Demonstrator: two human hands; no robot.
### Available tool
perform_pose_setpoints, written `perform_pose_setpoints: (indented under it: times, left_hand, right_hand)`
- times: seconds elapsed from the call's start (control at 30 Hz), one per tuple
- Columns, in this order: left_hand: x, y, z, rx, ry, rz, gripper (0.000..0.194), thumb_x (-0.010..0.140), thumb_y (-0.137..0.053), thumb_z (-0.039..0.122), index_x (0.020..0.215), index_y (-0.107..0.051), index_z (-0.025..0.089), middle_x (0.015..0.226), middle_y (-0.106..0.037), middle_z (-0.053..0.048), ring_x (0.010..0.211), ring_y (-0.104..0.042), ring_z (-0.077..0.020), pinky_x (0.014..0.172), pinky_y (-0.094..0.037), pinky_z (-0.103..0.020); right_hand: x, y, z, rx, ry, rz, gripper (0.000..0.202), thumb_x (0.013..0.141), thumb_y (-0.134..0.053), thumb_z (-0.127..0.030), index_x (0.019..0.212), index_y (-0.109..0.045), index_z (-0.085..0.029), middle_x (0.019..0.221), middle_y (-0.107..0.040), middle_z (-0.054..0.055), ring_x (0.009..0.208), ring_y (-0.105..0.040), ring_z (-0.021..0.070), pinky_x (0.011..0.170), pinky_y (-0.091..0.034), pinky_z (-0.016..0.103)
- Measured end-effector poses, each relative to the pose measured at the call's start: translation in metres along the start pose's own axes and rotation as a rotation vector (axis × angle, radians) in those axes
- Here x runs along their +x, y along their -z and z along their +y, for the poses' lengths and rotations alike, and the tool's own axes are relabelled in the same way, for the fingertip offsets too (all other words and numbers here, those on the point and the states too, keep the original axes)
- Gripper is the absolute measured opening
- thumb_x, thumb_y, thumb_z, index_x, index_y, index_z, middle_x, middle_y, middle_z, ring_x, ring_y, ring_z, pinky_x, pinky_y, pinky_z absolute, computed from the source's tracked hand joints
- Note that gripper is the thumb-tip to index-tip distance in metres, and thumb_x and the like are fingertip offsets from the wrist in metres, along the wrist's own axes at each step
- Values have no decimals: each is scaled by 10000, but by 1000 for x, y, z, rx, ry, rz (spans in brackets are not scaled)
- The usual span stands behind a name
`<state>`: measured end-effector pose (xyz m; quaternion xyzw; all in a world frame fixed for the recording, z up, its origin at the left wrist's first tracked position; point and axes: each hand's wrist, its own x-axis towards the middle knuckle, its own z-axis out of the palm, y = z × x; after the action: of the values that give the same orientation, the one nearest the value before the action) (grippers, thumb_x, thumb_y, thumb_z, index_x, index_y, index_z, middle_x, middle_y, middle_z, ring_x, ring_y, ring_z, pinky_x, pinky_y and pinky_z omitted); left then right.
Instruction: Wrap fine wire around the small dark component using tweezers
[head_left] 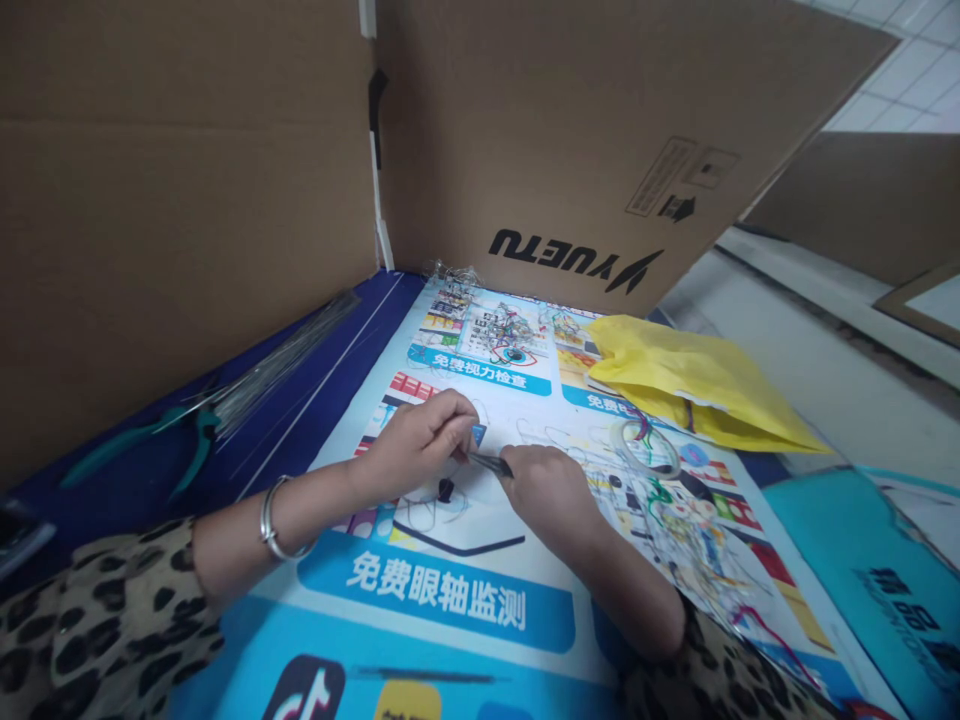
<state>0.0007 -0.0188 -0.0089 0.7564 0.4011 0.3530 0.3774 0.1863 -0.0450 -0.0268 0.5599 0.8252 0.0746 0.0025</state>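
My right hand is closed around a slim grey metal tool, whose tip points left. The tool's tip meets the fingertips of my left hand, which are pinched together; what they hold is too small to make out. Both hands are over a printed poster sheet. Fine wire loops lie on the poster just below my left hand. A clear tape roll rests to the right of my right hand.
Cardboard panels stand behind. Teal-handled pliers and a bundle of thin wires lie at the left. A yellow bag and a teal packet are at the right. Tangled wires lie at the back.
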Motion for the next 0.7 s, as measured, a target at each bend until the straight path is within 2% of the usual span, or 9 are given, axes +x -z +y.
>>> perform_pose_setpoints:
  times: [0.23, 0.43, 0.57, 0.7]
  left_hand:
    - [-1, 4, -2, 175, -154, -74, 164, 879, -362, 242, 840, -515, 197, 726, -632, 8, 658, -594, -107, 650, -413, -197]
    - [0, 3, -5, 184, -136, -108, 165, 865, -384, 233, 882, -546, 208, 738, -638, 7, 659, -581, -113, 647, -392, -200]
    - [7, 9, -5, 223, -153, -101, 158, 839, -425, 211, 830, -582, 197, 747, -627, 8, 680, -558, -111, 645, -374, -189]
    - [12, 16, -5, 222, -146, -107, 159, 823, -451, 219, 784, -602, 188, 729, -622, 10, 665, -548, -106, 624, -368, -181]
  right_hand:
    - [-2, 4, 0, 54, -1, -109, 140, 825, -493, -310, 783, -599, -228, 728, -664, 11, 652, -589, 154, 538, -278, 249]
    - [-1, 6, 2, 63, 11, -158, 187, 842, -465, -347, 794, -596, -222, 739, -668, 23, 663, -606, 168, 538, -295, 257]
    - [-1, 5, 6, 6, -16, -128, 144, 834, -472, -296, 801, -588, -217, 764, -664, 32, 686, -602, 171, 564, -309, 260]
    - [0, 4, 8, -9, -25, -135, 152, 837, -471, -312, 812, -582, -211, 769, -658, 34, 676, -590, 165, 568, -303, 260]
